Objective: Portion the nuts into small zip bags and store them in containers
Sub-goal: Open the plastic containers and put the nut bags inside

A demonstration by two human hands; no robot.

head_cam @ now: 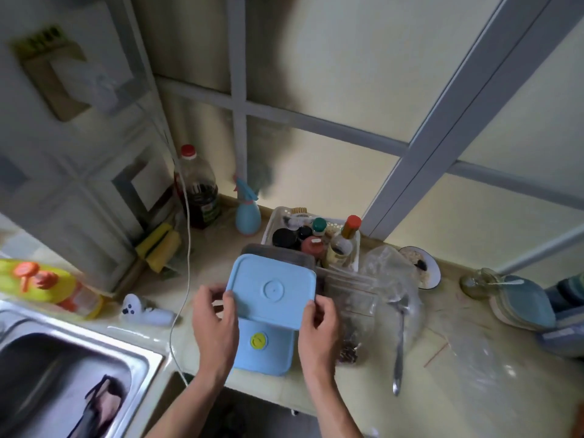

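Nearest the camera, two bare forearms reach in over the tabletop [420, 314]; the left hand [212, 324] is curled round the left edge of a pale blue lid [274, 289], thumb on top and fingers beneath, and the right hand [319, 324] pinches the lid's right edge in the same way; the lid is held level, just above and slightly behind a second pale blue container [264, 349], which rests on the tabletop with its own lid on and a yellow round sticker [258, 340] showing; whether the raised lid is being lifted off or set down cannot be told. Judged from this, the storing step is in hand: at least one container looks closed, and a grey container [278, 251] lies partly hidden behind the raised lid, its contents unseen. Just right of the hands, a stack of small zip bags [350, 311] lies flat, clear and thin, with a dark cluster of nuts [347, 354] visible at the near end; how many bags are filled cannot be told. Beside them stands a clear glass bowl [407, 298] with a metal spoon [399, 339] leaning over its rim; it appears nearly empty, so the portioning is probably mostly finished. Farther back, a white basket [275, 216] of bottles and a plate [431, 270] sit against the window.
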